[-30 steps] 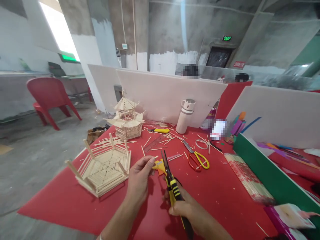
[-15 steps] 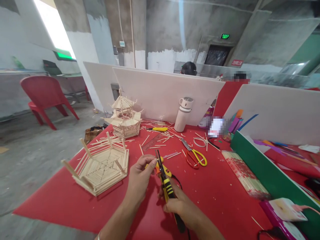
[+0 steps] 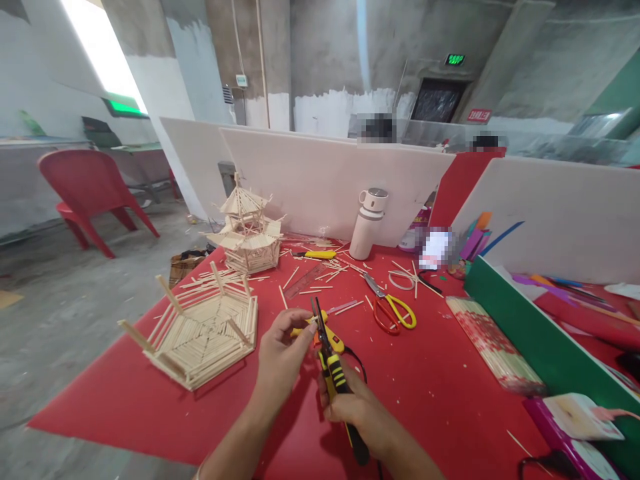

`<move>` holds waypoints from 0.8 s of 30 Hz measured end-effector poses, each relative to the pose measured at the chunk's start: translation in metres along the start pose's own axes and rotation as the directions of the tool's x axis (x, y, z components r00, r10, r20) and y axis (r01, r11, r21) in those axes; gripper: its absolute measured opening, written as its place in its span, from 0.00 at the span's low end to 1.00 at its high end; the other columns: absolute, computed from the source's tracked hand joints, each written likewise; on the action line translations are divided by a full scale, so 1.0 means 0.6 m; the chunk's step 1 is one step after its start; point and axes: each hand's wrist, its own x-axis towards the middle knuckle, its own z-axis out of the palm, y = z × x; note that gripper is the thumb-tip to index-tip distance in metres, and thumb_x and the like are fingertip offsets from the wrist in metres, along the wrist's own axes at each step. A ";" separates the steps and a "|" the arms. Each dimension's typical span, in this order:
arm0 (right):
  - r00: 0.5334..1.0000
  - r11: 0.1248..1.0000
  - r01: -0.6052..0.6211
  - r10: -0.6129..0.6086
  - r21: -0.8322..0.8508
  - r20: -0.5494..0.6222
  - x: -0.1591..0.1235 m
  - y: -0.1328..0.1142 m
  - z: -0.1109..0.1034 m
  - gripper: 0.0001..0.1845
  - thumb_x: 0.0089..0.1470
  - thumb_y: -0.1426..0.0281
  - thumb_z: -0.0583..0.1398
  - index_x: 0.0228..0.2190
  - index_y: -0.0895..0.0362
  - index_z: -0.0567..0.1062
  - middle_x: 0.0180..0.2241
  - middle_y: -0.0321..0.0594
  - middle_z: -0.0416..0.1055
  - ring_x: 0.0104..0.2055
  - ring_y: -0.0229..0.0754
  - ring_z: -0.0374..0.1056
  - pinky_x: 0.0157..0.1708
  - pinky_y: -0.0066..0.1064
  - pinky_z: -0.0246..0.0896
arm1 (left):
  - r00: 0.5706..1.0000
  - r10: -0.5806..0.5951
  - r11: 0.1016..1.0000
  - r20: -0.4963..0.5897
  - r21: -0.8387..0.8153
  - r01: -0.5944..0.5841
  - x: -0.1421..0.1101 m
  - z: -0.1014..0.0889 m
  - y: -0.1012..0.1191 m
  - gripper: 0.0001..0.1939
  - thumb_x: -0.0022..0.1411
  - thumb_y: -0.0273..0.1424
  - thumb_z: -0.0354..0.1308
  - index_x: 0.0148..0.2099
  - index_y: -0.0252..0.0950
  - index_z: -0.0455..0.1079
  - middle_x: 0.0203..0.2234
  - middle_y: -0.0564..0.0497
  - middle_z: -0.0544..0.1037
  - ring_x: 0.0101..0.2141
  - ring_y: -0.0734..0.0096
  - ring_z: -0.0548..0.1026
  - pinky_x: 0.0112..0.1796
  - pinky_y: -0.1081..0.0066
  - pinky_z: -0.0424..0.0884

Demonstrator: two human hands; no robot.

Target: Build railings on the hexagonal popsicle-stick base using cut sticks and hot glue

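Observation:
My right hand [image 3: 353, 403] is wrapped round the black-and-yellow handles of a pair of long-nose pliers [image 3: 325, 337], whose jaws point away from me. Thumb and forefinger of my left hand [image 3: 286, 343] are pinched together beside the jaws; what they hold, if anything, is too small and covered to make out. A yellow glue gun [image 3: 334, 339] lies on the table just behind the pliers, partly hidden by them and my fingers. To the left of my hands sits a six-sided wooden-stick base [image 3: 210, 330] with short upright posts.
A stick pagoda model [image 3: 247, 233] stands at the back left of the red table [image 3: 415, 413]. Loose sticks, a yellow cutter [image 3: 320, 255], scissors [image 3: 393, 310] and a bottle [image 3: 367, 223] lie or stand beyond my hands. Bundled sticks [image 3: 495, 343] lie right, beside a green divider [image 3: 540, 340].
The view has shifted slightly. Both hands and the pliers keep nearly the same place and pose, with the left fingertips still at the jaws.

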 end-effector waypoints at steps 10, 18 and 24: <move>0.999 0.999 -0.016 0.015 -0.031 -0.036 0.010 0.015 0.006 0.30 0.34 0.72 0.62 0.45 0.50 0.73 0.30 0.33 0.69 0.31 0.40 0.66 0.32 0.32 0.64 | 0.995 0.094 0.983 -0.038 0.159 -0.087 -0.002 0.003 0.003 0.08 0.55 0.35 0.62 0.27 0.37 0.74 0.21 0.53 0.71 0.24 0.71 0.67 0.28 0.73 0.63; 0.967 0.945 -0.070 -0.015 -0.318 -0.255 -0.048 0.015 -0.076 0.33 0.45 0.60 0.60 0.54 0.51 0.69 0.55 0.43 0.68 0.59 0.55 0.62 0.56 0.44 0.58 | 0.990 0.141 0.957 -0.024 0.261 -0.130 0.016 0.008 -0.011 0.08 0.60 0.33 0.57 0.30 0.37 0.72 0.23 0.52 0.74 0.27 0.69 0.71 0.30 0.72 0.66; 0.766 0.494 -0.434 -0.237 -0.753 -0.597 -0.110 0.044 -0.219 0.38 0.41 0.58 0.59 0.56 0.52 0.66 0.51 0.50 0.73 0.53 0.60 0.70 0.48 0.44 0.65 | 0.974 0.092 0.644 0.208 0.733 -0.218 0.144 0.061 -0.024 0.07 0.60 0.27 0.57 0.34 0.39 0.77 0.33 0.48 0.80 0.37 0.62 0.76 0.38 0.67 0.68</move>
